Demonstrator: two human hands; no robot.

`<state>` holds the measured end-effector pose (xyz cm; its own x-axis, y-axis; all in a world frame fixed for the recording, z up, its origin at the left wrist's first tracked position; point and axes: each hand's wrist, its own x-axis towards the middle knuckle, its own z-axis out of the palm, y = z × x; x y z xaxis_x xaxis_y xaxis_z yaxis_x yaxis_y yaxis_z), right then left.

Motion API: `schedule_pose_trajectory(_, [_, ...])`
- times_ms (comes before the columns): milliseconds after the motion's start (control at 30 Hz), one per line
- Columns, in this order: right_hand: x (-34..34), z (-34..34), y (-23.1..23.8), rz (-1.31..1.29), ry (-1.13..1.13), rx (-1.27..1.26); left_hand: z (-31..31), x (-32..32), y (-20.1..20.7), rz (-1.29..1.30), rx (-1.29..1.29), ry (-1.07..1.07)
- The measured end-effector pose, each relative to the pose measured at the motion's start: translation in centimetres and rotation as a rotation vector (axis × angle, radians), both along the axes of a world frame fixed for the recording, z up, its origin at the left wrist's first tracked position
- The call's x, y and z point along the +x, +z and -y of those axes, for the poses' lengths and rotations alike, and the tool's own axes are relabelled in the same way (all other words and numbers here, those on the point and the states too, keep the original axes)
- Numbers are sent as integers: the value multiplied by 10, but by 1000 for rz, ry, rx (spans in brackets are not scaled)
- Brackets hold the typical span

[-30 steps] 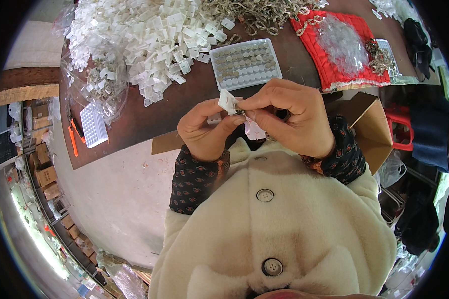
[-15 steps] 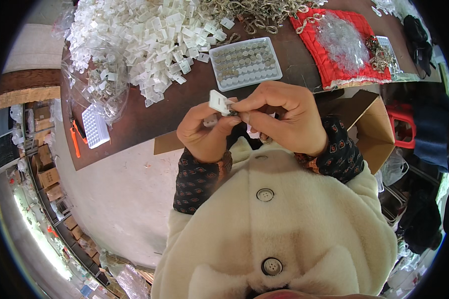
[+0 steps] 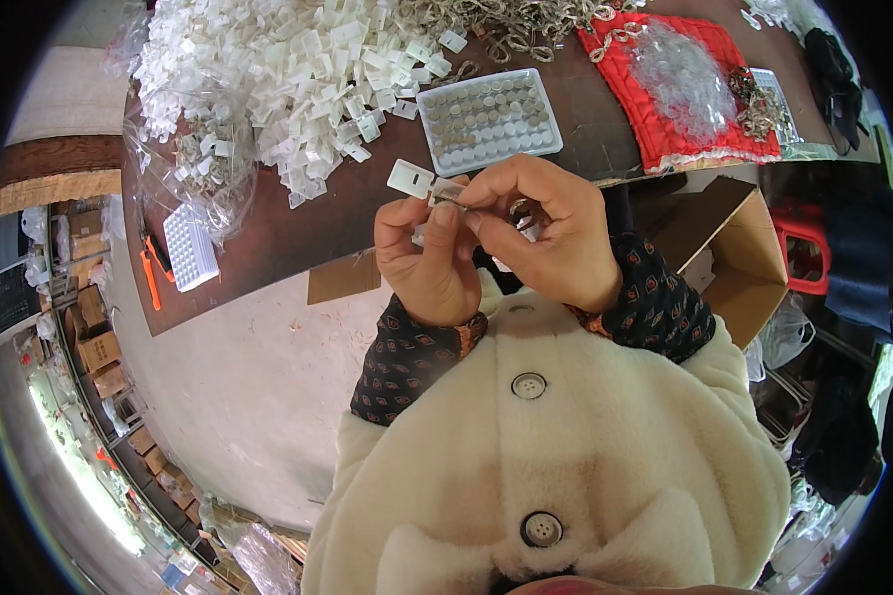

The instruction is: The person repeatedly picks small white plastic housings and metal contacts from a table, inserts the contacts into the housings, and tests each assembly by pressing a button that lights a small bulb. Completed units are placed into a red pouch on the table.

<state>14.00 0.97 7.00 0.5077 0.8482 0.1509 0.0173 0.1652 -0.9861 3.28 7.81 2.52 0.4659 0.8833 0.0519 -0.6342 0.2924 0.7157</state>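
Over the table's front edge, my left hand [image 3: 429,266] grips a small white plastic case [image 3: 410,178] between thumb and fingers. The case's flat slotted flap stands out to the left, past my fingertips. My right hand [image 3: 556,238] is pinched close against the case's body, thumb and forefinger on something small and thin; the fingers hide most of it. Just beyond my hands sits a white tray [image 3: 556,139] holding rows of round coin-like cells. A large heap of similar white plastic cases [image 3: 308,89] covers the table to the far left.
Coiled wire strands [image 3: 526,35] are heaped at the back. Right of them lies a red cloth [image 3: 655,139] with clear plastic pieces on it. Orange-handled pliers [image 3: 150,278] and a white dimpled tray [image 3: 191,250] are at the left. An open cardboard box [image 3: 749,238] stands at the right.
The case has tilted, its flap now lying flatter and farther left. My left hand has shifted slightly right, and my right hand has drawn a little left, still pinching at the case.
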Motion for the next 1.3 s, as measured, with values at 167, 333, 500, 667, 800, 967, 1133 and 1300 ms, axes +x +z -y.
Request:
schedule_pose_trajectory(167, [-1, 1, 1, -69, 17, -38, 2, 1, -5, -52, 144, 78])
schedule_pose_trajectory(333, [3, 2, 1, -369, 111, 17, 1, -3, -6, -18, 197, 76])
schedule_pose_trajectory(500, [5, 1, 3, -170, 133, -2, -3, -4, -8, -19, 201, 89])
schedule_pose_trajectory(667, [6, 2, 14, 30, 90, -82, -5, -3, -10, -56, 246, 104])
schedule_pose_trajectory(800, [8, 3, 18, 250, 23, -84, -7, -5, -9, -94, 341, 102])
schedule_pose_trajectory(967, [15, -5, 11, -161, 156, -73, -7, -7, -4, 27, 161, -18])
schedule_pose_trajectory(1133, [10, -8, 1, -461, 276, -77, -5, -8, -2, 71, -131, -82])
schedule_pose_trajectory(1300, [-2, -7, -4, -7, 127, -14, -7, -11, -8, 54, -191, -84])
